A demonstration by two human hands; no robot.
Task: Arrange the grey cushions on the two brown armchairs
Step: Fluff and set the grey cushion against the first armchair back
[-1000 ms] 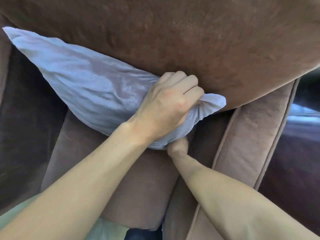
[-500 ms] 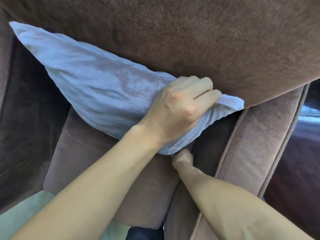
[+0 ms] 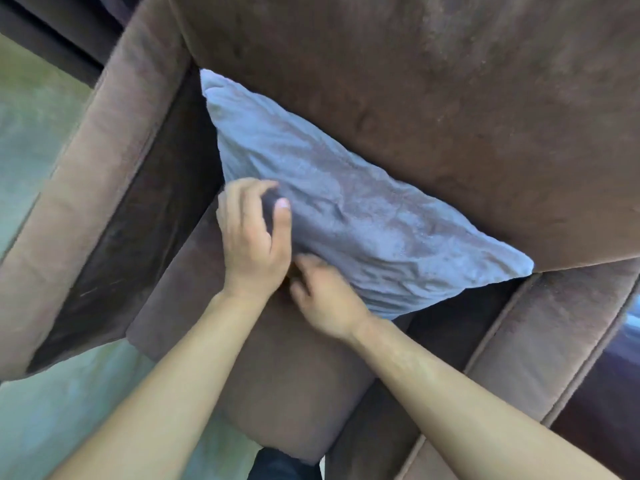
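Your grey cushion [image 3: 353,216] leaned against the backrest [image 3: 433,98] of the brown armchair [image 3: 104,174], its lower edge down on the seat cushion [image 3: 277,368] and its long side running from the upper corner by the armrest on the camera's left down to the pointed corner by the other armrest [image 3: 540,341]. Your left hand [image 3: 254,237] sat at the cushion's lower-left edge with fingers and thumb spread apart and curled, the thumb tip lying on the grey fabric (no fold pinched between them that I could see). Your right hand [image 3: 325,296] was just beside it, touching it at the base of the palm, pressed to the cushion's bottom edge; its fingers were blurred and partly tucked under the fabric, so I could not tell whether they were closed on it. No writing, brand or label was readable on the cushion or the armchair. Pale floor [image 3: 41,133] showed beyond the armrest on the camera's left.
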